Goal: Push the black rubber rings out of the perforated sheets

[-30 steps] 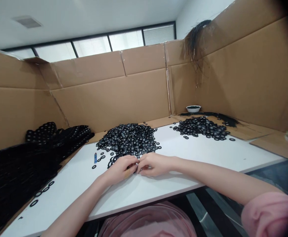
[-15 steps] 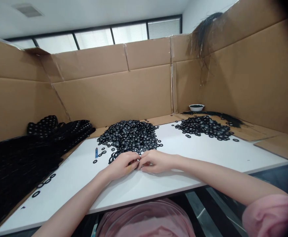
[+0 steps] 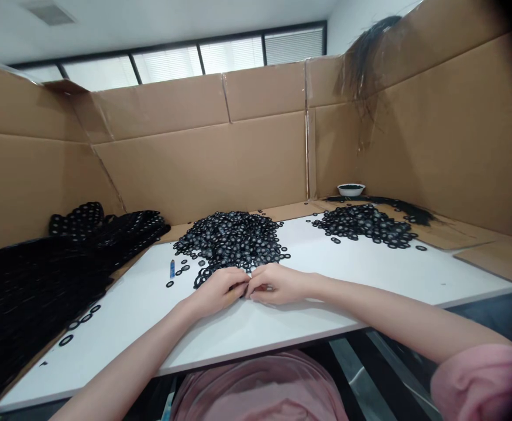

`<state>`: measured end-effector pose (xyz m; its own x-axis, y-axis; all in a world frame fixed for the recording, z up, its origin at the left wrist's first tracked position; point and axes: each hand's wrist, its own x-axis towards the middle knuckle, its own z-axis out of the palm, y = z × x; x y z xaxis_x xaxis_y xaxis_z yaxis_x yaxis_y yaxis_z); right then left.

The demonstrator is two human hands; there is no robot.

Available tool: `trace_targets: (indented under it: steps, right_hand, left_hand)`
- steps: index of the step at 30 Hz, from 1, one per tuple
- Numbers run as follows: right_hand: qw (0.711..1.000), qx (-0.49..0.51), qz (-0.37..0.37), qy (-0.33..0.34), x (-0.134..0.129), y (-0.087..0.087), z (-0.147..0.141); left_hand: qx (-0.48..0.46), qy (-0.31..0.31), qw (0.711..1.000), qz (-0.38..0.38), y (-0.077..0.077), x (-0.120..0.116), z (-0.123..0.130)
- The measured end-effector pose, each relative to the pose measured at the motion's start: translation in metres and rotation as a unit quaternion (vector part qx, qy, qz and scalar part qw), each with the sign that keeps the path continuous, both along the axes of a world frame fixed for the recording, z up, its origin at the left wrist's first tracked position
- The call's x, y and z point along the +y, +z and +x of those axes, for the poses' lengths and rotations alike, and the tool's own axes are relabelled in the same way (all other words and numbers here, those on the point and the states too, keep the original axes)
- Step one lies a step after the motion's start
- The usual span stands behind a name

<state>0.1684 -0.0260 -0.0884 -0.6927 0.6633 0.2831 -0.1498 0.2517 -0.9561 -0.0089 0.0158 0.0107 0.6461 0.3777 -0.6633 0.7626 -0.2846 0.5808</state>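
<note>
My left hand (image 3: 222, 290) and my right hand (image 3: 277, 284) meet fingertip to fingertip over the white board (image 3: 256, 333), just in front of a large heap of black rings (image 3: 233, 237). Both hands are pinched closed. Something dark and small shows at the fingertips, mostly hidden, and I cannot make out what it is. A few rings from the heap lie close by the left hand's knuckles. To the left of the heap is a small blue tube-like piece (image 3: 172, 269), with several loose rings (image 3: 184, 268) around it.
A second pile of black rings (image 3: 365, 225) lies at the back right. Behind it stands a white bowl (image 3: 351, 189) of dark bits, beside dark strands (image 3: 405, 207). Black netted material (image 3: 40, 286) covers the left side. Cardboard walls (image 3: 185, 152) enclose the board.
Both hands stay together at the same spot, with only slight finger movement. The whole view has shifted very slightly.
</note>
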Motion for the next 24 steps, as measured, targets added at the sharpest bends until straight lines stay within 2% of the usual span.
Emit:
trace_targets:
  steps: [7,13,16,24]
  right_hand:
    - [0.999,-0.011,-0.015,-0.037,0.0015,0.0014,0.0008]
    - [0.994,-0.06,-0.062,-0.066,-0.0004,-0.0005,-0.0022]
    - [0.992,-0.077,-0.059,-0.08,-0.0009,-0.002,-0.0036]
    - [0.994,-0.016,-0.044,-0.1,-0.0003,-0.0076,-0.0046]
  left_hand:
    - [-0.014,0.023,1.0,0.003,0.0032,0.001,0.0037]
    - [-0.027,0.029,0.999,-0.004,0.0083,0.0018,0.0071]
    - [-0.028,0.03,0.999,0.01,0.0078,0.0015,0.0056]
    - [-0.036,0.045,0.998,0.029,0.0055,0.0019,-0.0012]
